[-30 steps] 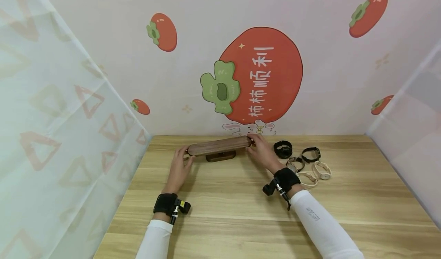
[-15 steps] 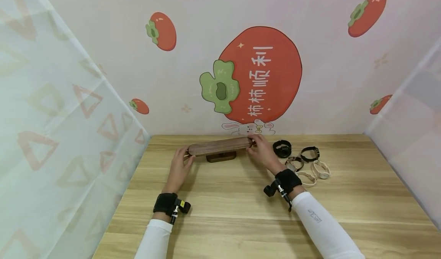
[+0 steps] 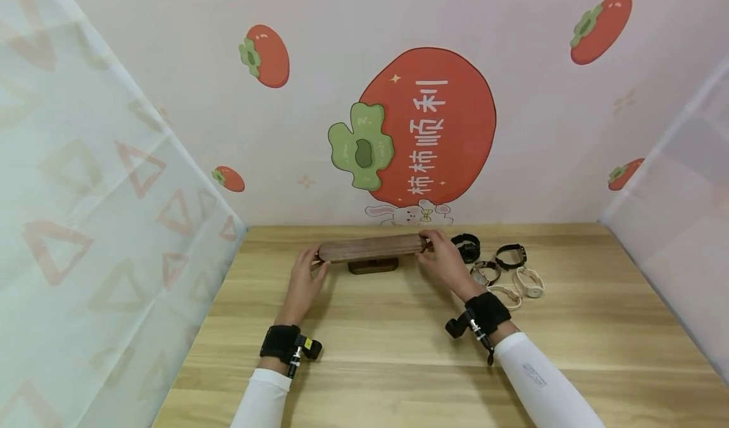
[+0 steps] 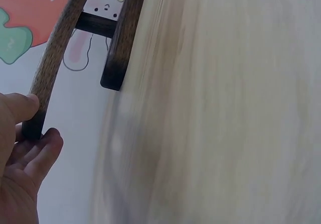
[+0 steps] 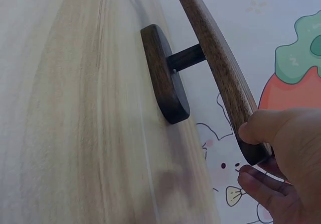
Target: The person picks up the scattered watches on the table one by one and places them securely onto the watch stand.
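Note:
A dark wooden T-bar display stand (image 3: pixel 371 248) is near the back edge of the table, its long bar raised on a short post above an oblong base (image 3: pixel 373 267). At the bar's left end, my left hand (image 3: pixel 302 287) pinches it, thumb on the upper face and fingers beneath. My right hand (image 3: pixel 448 270) grips the opposite end the same way. The left wrist view has the left hand (image 4: pixel 20 179) on the bar's dark tip. In the right wrist view, post and base (image 5: pixel 163 78) show between bar and tabletop, with the right hand (image 5: pixel 291 158) around the near end.
Right of the stand lies a group of several watches: a chunky black watch (image 3: pixel 469 254), a black-strapped one (image 3: pixel 521 255), a brown-strapped one (image 3: pixel 478 278) and pale ones (image 3: pixel 533 291). A patterned wall (image 3: pixel 319 200) rises behind the wooden table (image 3: pixel 393 365).
Both hands and the stand have shifted slightly to the right and a little nearer, and the bar lies straighter across the view. The grip on both ends stays; the watches have not moved.

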`<action>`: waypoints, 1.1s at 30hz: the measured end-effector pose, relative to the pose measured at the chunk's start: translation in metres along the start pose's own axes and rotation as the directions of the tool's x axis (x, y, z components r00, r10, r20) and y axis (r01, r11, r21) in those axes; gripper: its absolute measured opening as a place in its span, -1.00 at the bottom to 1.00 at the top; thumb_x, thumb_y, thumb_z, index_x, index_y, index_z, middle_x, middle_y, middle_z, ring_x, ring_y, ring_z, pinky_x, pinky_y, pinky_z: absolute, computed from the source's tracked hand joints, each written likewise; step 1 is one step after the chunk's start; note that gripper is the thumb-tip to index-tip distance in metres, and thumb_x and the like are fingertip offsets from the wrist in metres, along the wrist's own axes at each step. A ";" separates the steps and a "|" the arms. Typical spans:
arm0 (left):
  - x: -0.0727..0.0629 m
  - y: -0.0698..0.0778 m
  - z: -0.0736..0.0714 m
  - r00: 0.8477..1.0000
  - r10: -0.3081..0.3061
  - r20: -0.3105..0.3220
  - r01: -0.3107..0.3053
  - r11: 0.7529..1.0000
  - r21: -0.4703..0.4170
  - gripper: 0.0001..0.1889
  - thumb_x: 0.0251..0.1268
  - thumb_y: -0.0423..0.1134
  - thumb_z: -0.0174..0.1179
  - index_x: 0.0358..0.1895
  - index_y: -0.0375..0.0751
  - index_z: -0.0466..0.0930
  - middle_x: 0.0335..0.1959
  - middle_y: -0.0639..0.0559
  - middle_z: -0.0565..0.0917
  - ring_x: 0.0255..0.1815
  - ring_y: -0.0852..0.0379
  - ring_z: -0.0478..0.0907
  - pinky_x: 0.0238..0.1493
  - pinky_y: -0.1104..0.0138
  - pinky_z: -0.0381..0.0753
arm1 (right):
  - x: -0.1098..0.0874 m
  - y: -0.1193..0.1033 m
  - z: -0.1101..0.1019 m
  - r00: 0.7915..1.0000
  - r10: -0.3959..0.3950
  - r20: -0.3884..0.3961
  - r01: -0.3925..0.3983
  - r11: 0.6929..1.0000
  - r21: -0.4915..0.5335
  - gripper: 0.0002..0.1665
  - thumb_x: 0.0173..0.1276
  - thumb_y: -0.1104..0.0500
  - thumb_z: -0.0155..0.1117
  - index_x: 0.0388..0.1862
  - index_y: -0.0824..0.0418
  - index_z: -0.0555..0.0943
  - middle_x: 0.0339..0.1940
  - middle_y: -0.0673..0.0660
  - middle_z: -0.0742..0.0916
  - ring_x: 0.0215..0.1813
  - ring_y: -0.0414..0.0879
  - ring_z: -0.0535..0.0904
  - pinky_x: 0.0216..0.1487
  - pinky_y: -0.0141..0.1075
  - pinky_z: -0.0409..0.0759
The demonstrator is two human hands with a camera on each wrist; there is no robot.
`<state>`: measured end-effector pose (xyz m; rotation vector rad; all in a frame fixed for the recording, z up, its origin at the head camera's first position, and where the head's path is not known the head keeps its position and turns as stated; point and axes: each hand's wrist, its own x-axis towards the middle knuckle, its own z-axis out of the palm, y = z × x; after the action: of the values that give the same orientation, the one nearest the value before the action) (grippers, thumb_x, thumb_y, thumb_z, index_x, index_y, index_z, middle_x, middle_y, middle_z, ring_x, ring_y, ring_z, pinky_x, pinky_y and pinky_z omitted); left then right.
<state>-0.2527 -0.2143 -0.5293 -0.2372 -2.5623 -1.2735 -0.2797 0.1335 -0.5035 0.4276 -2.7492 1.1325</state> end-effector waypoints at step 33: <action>-0.007 0.023 0.039 0.996 0.083 0.028 -0.082 0.996 -0.018 -0.46 0.59 -0.32 0.25 0.53 -0.34 0.40 0.28 -0.28 0.52 0.32 -0.20 0.57 0.32 0.11 0.74 | -0.048 0.019 -0.027 0.995 0.050 -0.084 -0.052 0.998 -0.026 -0.32 0.46 0.23 0.44 0.48 0.38 0.46 0.24 0.34 0.56 0.16 0.22 0.61 0.11 0.07 0.69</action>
<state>-0.2462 -0.1692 -0.5364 -0.3632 -2.5385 -1.2710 -0.2391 0.1756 -0.5085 0.3019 -2.7148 1.0959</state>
